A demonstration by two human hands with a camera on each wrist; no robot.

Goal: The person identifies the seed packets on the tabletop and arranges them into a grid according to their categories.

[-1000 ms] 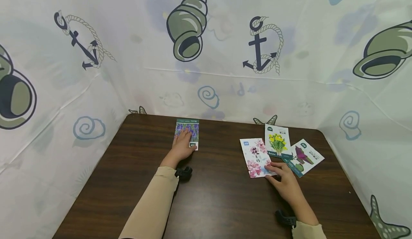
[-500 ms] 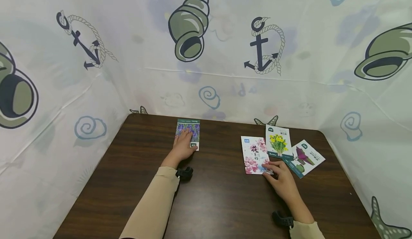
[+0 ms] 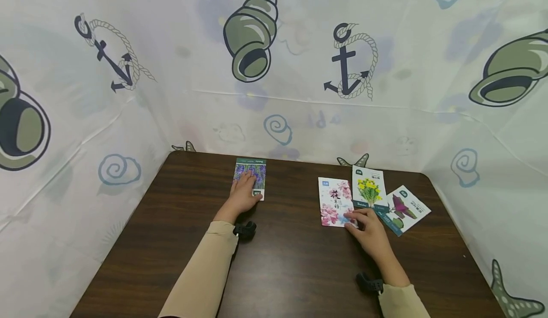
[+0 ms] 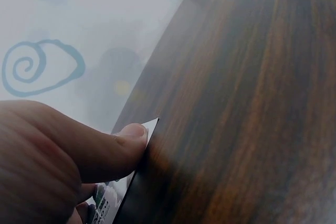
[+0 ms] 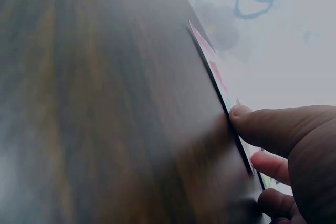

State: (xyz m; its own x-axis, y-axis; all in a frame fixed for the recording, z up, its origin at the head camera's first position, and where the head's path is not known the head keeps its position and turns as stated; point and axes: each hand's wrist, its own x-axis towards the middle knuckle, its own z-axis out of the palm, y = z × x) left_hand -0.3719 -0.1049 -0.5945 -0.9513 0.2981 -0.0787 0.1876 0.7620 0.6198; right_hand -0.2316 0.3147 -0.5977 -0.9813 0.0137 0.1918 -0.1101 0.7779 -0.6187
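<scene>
My left hand (image 3: 242,193) lies with fingers spread on a seed packet (image 3: 259,170) with purple flowers at the far edge; its thumb rests on the packet's near corner (image 4: 151,124). My right hand (image 3: 371,235) pinches the lower right corner of a white seed packet (image 3: 333,197) printed with pink blossoms. The right wrist view has the thumb at this packet's edge (image 5: 210,69) and the fingers beyond it. Just right of it are a packet with yellow flowers (image 3: 369,187) and, tilted, one with a purple vegetable picture (image 3: 406,208).
A dark wooden table (image 3: 274,261) carries everything. Behind and beside it hangs a pale curtain (image 3: 299,71) with shells and anchors. Each wrist wears a black band (image 3: 246,231). The yellow-flower packet overlaps the tilted one's corner in the head view.
My right hand has slid the pink-blossom packet a little left and toward the far edge, turning it straighter. The left hand stays on the purple-flower packet.
</scene>
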